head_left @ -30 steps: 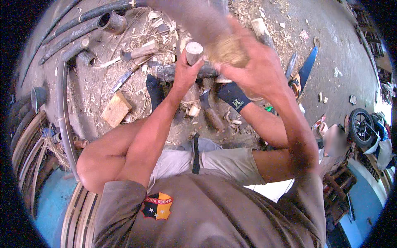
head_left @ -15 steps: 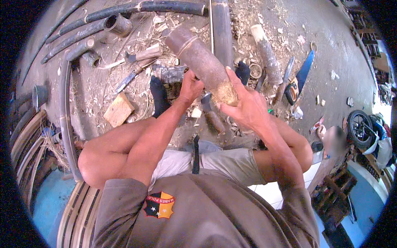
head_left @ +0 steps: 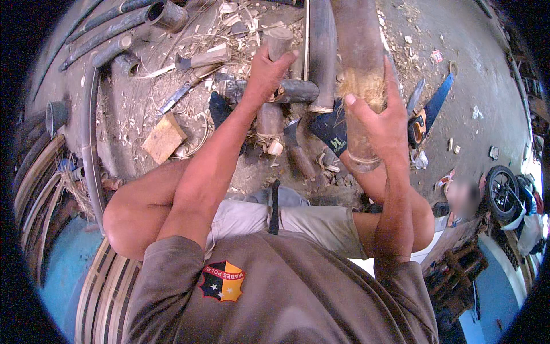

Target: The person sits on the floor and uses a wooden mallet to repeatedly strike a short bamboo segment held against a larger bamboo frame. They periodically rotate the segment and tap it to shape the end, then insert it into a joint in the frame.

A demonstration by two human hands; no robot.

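Note:
My left hand [head_left: 264, 77] is closed round a short, round wooden piece [head_left: 278, 41] that stands up out of my fist; its lower end is hidden. Just beneath that fist, a dark bamboo tube [head_left: 301, 92] lies crosswise, with a small opening showing near the middle. Below it sticks out another short bamboo piece [head_left: 270, 119]. In my right hand [head_left: 381, 123] is a thick brown bamboo club [head_left: 361, 40], held upright by its narrower lower part, where a band of frayed fibre runs round it. The two hands are apart.
A saw [head_left: 432, 106] lies at the right, beyond my right hand. On the left are a knife [head_left: 179, 98], a wood block [head_left: 165, 137] and several bamboo poles [head_left: 90, 143]. A wooden-handled blade [head_left: 299, 152] rests between my legs. Shavings litter the floor.
The club has swung right and upright in my right hand, away from my left hand. My left hand now grips the short wooden piece, and the dark tube lies crosswise beneath it.

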